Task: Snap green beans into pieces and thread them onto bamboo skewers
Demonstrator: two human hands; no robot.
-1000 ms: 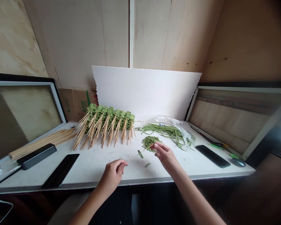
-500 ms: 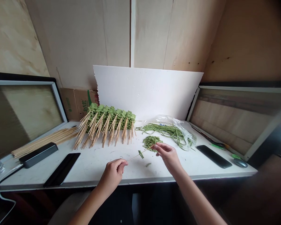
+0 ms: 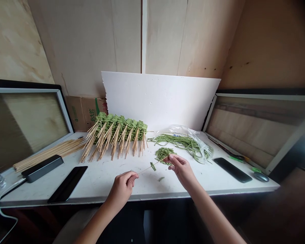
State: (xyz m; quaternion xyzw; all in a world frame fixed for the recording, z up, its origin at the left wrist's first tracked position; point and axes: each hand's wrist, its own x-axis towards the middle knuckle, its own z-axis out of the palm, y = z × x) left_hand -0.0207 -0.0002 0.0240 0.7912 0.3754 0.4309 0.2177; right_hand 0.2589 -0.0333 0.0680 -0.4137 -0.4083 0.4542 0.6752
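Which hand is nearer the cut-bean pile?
Right. The right hand is just in front of the cut-bean pile; the left hand is farther, to its front left.

Soft light brightens the tabletop (image 3: pixel 99 179); the right edge blurs darkly.

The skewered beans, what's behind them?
Behind the skewered beans are a white board and, to the left, a cardboard box. They cover the board's lower left and the box's lower right; anything low behind them can't be seen.
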